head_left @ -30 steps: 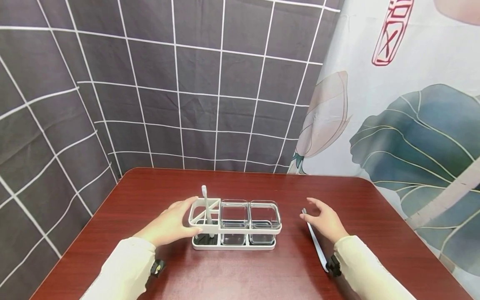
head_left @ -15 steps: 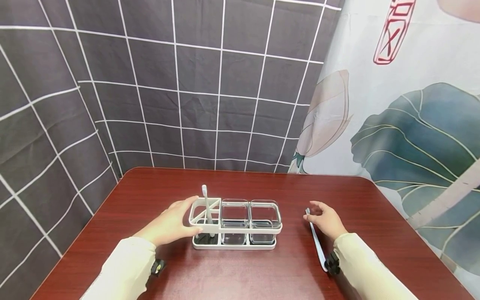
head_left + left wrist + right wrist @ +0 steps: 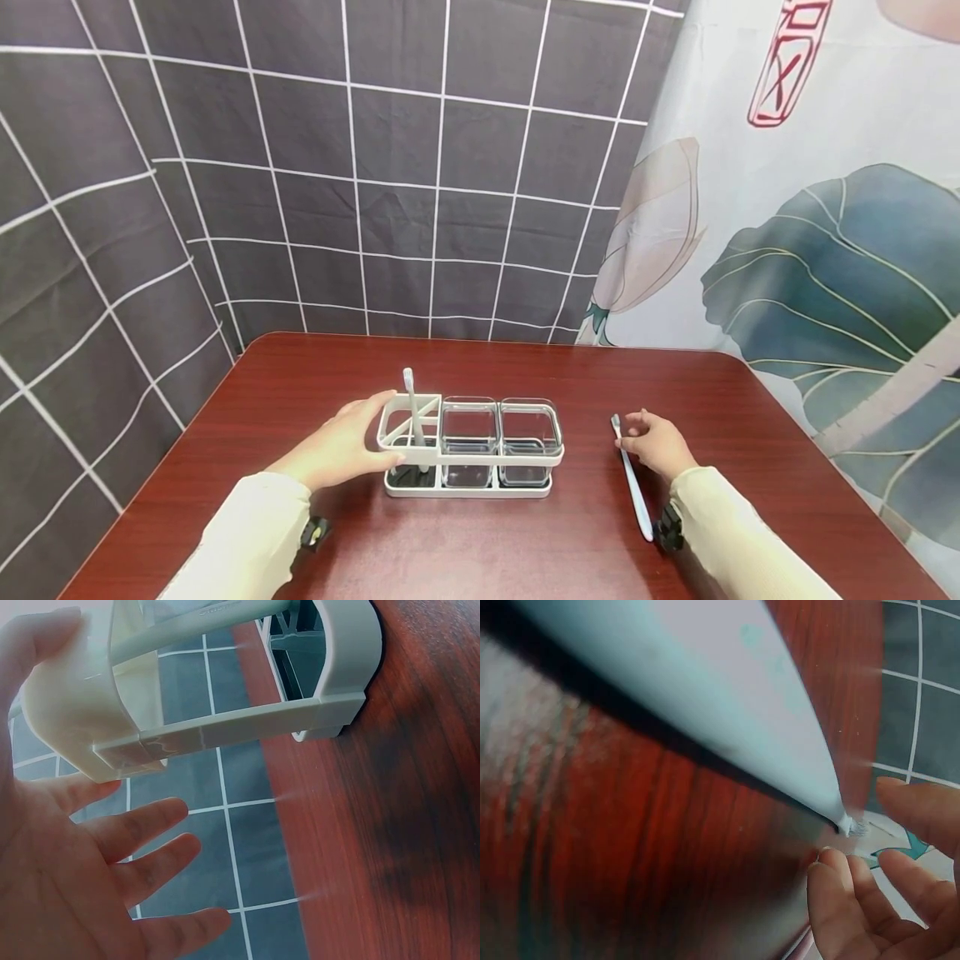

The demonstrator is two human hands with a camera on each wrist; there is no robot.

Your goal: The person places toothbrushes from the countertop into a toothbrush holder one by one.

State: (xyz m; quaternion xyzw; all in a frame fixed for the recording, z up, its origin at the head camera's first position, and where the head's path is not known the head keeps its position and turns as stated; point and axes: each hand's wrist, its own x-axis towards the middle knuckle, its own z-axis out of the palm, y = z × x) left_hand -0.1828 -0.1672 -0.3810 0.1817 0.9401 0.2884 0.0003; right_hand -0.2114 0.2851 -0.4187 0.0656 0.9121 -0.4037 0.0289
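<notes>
A white toothbrush holder [image 3: 498, 461] stands on the table, its left section holding an upright white toothbrush [image 3: 415, 417]. My left hand [image 3: 337, 446] grips the holder's left end between thumb and index finger. The other fingers spread free below the frame in the left wrist view. To the right, a pale blue toothbrush [image 3: 635, 493] lies on the table, head pointing away from me. Beside its neck, my right hand [image 3: 658, 446] is held low with loosely bent fingers. In the right wrist view those fingers [image 3: 840, 900] are around the small brush head, with nothing pinched between them.
Two clear square cups [image 3: 468, 477] fill the holder's middle and right sections. The reddish-brown table [image 3: 480, 546] ends at a dark grid-patterned cloth [image 3: 397, 217] behind. A white floral cloth [image 3: 675, 292] hangs at the right.
My right hand has moved slightly right and nearer to me, its fingers curling in beside the toothbrush. The lying toothbrush's head end has shifted slightly right. My left hand stays on the holder.
</notes>
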